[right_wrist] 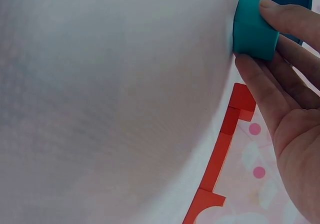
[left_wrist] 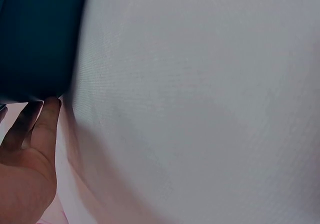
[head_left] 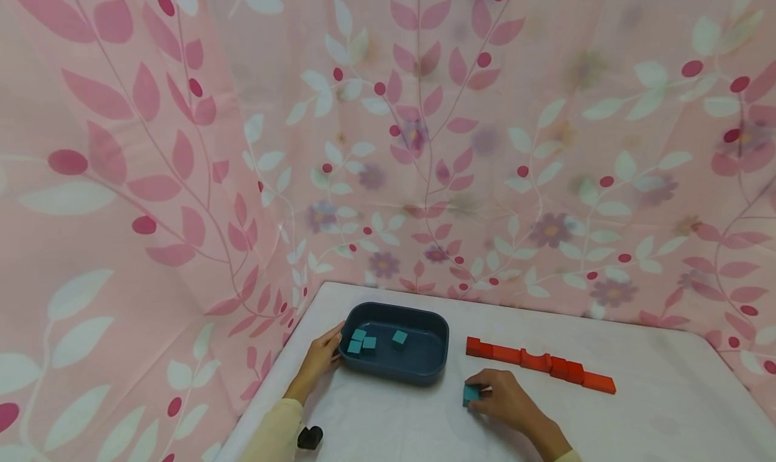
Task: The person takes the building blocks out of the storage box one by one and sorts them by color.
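Teal block [head_left: 470, 395] is located on or just above the white table cover [head_left: 376, 421], between tray and red row; contact beneath cannot be confirmed. It is pinched across its sides by the thumb and fingertips of the right hand [head_left: 503, 398]. Left hand [head_left: 321, 359]: nothing is clenched; fairly straight fingers [left_wrist: 47, 129] are laid against the end wall of the dark tray [head_left: 394, 376]. Four teal cubes [head_left: 399, 339] are seen inside, three clustered at the left end.

Step in hand, as judged: handling of the pinched block. Pressure is best kept light and squarely opposed, since an off-centre pinch could twist the block. The knuckles should be kept off the red block row [head_left: 536, 360], which lies near. The tray is best steadied without being pushed.
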### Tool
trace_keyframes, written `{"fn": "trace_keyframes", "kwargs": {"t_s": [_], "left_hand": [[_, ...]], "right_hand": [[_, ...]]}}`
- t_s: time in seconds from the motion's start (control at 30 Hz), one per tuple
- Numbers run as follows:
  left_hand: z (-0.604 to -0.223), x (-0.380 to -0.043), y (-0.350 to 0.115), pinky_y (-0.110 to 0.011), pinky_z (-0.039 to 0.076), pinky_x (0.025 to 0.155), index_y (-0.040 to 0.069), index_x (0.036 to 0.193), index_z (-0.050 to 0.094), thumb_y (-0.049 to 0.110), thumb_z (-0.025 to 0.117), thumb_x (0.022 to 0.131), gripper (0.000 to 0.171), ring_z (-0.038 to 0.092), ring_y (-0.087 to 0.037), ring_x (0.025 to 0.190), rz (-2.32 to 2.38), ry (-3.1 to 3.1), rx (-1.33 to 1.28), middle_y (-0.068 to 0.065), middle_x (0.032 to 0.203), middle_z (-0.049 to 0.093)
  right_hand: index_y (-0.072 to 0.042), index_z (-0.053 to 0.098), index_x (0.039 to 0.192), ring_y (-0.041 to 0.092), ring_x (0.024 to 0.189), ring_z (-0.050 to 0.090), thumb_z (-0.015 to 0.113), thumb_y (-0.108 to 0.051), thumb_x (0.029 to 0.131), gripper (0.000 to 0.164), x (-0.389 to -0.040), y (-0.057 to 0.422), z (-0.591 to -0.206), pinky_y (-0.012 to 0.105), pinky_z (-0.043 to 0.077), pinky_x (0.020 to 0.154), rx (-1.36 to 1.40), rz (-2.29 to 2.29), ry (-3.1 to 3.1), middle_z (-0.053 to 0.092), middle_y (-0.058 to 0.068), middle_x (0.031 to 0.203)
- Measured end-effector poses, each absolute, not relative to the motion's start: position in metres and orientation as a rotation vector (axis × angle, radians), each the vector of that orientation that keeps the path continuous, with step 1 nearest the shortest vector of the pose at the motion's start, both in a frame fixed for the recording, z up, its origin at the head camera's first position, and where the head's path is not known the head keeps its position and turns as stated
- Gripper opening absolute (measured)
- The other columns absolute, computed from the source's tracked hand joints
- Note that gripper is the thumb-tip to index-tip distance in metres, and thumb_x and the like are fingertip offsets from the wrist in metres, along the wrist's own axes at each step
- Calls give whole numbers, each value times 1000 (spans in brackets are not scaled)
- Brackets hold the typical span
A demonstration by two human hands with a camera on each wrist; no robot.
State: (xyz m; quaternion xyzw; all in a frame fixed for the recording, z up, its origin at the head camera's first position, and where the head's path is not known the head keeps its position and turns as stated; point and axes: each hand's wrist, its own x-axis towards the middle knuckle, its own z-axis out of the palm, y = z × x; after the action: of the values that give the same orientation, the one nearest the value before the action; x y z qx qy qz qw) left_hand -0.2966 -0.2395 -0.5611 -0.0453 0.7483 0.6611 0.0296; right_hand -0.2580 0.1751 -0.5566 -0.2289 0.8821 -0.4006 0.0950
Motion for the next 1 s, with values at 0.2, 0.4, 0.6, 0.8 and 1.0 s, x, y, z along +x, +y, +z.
{"fn": "trace_keyframes", "kwargs": {"t_s": [0.2, 0.4, 0.6, 0.8, 1.0], "left_hand": [[-561, -297, -240, -57, 43, 96, 17, 148, 44, 30, 43, 106, 45, 46, -39, 128, 2021, 2318, -155, -21, 152, 35], [-559, -297, -239, -56, 43, 97, 18, 148, 44, 29, 42, 106, 44, 44, -39, 130, 2013, 2327, -157, -20, 152, 36], [-558, -298, -238, -54, 43, 98, 20, 149, 44, 28, 43, 106, 43, 43, -38, 132, 2012, 2320, -144, -17, 153, 35], [-558, -296, -238, -56, 43, 97, 19, 148, 44, 29, 43, 106, 44, 44, -38, 131, 2009, 2334, -168, -18, 153, 35], [-559, -295, -239, -57, 43, 96, 17, 149, 43, 27, 41, 106, 43, 43, -39, 131, 2014, 2328, -140, -21, 152, 34]], "right_hand": [[-7, 72, 113, 13, 87, 63, 83, -22, 78, 40, -259, 174, -555, 35, 58, 77, -656, -1154, 2629, 68, -7, 100], [-6, 71, 116, 13, 88, 63, 83, -24, 78, 43, -260, 174, -553, 36, 58, 77, -690, -1125, 2634, 68, -6, 102], [-9, 71, 117, 18, 94, 64, 84, -28, 77, 46, -264, 174, -541, 40, 57, 79, -664, -1112, 2644, 69, -3, 105], [-13, 71, 116, 25, 99, 64, 82, -39, 78, 48, -273, 164, -518, 44, 57, 81, -726, -1105, 2708, 70, 2, 108], [-12, 70, 118, 28, 99, 63, 80, -29, 81, 42, -288, 139, -498, 43, 56, 82, -930, -1082, 2746, 69, 2, 107]]}}
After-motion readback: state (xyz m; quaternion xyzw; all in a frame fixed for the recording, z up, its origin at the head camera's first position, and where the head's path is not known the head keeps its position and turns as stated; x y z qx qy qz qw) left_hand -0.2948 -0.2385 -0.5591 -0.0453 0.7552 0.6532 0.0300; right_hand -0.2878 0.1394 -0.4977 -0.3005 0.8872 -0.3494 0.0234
